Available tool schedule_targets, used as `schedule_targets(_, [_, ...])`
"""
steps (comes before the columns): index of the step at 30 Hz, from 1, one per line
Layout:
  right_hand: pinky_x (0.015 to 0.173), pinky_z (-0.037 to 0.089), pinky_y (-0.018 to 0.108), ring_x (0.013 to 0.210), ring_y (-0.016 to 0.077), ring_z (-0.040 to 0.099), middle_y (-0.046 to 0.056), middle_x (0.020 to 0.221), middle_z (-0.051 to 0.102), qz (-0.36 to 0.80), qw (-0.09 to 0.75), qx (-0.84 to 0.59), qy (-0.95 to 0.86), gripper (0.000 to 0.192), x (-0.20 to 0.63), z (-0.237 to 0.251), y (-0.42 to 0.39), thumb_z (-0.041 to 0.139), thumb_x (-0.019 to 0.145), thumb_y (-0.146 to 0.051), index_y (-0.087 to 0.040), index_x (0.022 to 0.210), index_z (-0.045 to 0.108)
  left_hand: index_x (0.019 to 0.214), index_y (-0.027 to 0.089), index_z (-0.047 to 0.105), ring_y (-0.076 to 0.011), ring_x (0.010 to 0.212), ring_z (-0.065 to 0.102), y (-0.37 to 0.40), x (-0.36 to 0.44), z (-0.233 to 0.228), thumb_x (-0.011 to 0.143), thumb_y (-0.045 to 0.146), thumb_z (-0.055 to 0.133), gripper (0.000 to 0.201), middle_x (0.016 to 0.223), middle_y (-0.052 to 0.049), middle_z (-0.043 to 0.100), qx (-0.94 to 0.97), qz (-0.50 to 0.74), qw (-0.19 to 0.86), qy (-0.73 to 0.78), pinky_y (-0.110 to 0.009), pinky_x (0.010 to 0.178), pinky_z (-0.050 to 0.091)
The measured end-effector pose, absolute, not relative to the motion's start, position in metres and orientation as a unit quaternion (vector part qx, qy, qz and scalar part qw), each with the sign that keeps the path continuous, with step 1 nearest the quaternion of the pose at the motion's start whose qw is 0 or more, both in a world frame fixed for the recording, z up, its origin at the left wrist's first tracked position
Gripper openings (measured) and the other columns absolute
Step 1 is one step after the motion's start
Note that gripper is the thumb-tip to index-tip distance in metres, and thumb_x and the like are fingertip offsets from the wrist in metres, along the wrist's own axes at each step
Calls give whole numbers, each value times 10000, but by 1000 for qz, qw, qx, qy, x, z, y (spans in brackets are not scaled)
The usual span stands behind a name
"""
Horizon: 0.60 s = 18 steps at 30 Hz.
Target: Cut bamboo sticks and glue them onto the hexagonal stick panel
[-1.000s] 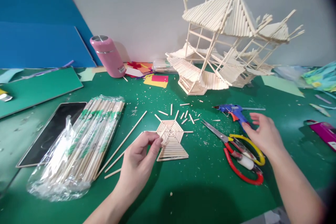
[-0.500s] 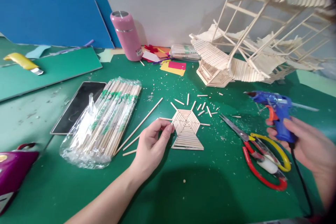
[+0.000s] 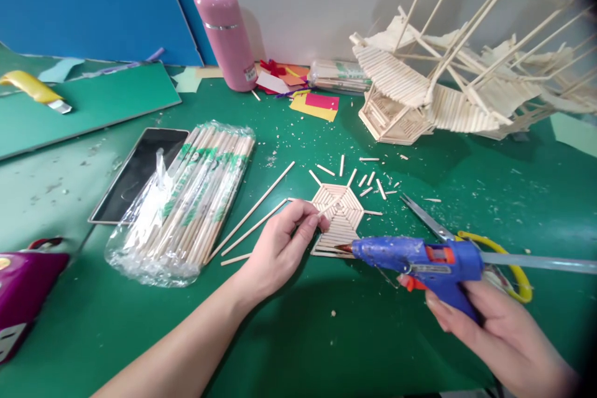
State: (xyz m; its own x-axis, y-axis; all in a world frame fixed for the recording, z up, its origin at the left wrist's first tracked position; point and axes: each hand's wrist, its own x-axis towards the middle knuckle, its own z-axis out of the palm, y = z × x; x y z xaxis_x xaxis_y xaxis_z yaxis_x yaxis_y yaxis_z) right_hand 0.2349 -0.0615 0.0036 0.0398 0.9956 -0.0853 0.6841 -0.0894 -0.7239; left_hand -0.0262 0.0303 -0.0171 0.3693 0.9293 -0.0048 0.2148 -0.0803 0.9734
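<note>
Mid-table, the left hand (image 3: 284, 242) pinches a short stick (image 3: 329, 206) over the flat stick panel (image 3: 340, 219); the right hand (image 3: 485, 323) grips a blue glue gun (image 3: 420, 259), nozzle pointing leftward at the panel's near edge.

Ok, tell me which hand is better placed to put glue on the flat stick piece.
Right hand: it holds the glue gun, nozzle at the stick piece. Left hand pinches a stick there.
</note>
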Motion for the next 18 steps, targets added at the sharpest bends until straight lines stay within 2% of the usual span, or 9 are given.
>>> schedule_targets(2, [409,525,210,474,165,601,-2,614,643,314,223,-638,-666,147,230,3,-64,587,726,-347,-259,822,654,879,152,565,-171,840,562,30,-26,-16,888,252,396,198,865,-66,616,651,340,516,440,-294,773,430])
schedule_targets(6, [539,558,203,625,172,655,-4,744,676,306,183,-603,-714,322,225,4,-66,576,758,-286,-273,1079,572,874,149,573,-163,802,569,29,-26,-16,883,248,403,197,847,-62,623,655,340,512,439,-276,727,438])
schedule_targets(8, [549,558,199,632,168,658,-6,754,682,310,192,-604,-709,307,225,4,-67,573,764,-291,-276,1071,579,854,147,584,-159,773,567,29,-25,-16,871,252,429,188,824,-59,623,659,340,506,441,-269,704,438])
schedule_targets(11, [464,536,197,505,153,618,-9,624,656,318,230,-627,-673,210,227,3,-67,570,764,-340,-255,945,639,818,145,601,-161,750,558,29,-25,-17,847,266,479,175,796,-58,618,648,348,508,448,-270,683,436])
schedule_targets(13, [425,516,211,460,153,587,-1,568,632,321,258,-648,-640,211,227,3,-67,567,761,-386,-237,878,659,802,143,607,-163,740,554,29,-25,-17,838,275,495,177,784,-59,614,632,354,522,451,-270,667,436])
schedule_targets(18, [430,515,230,526,179,598,30,616,631,318,300,-662,-609,285,222,4,-67,553,772,-408,-220,967,639,752,138,610,-146,674,525,28,-24,-11,821,279,509,187,725,-44,587,601,355,564,441,-251,607,414])
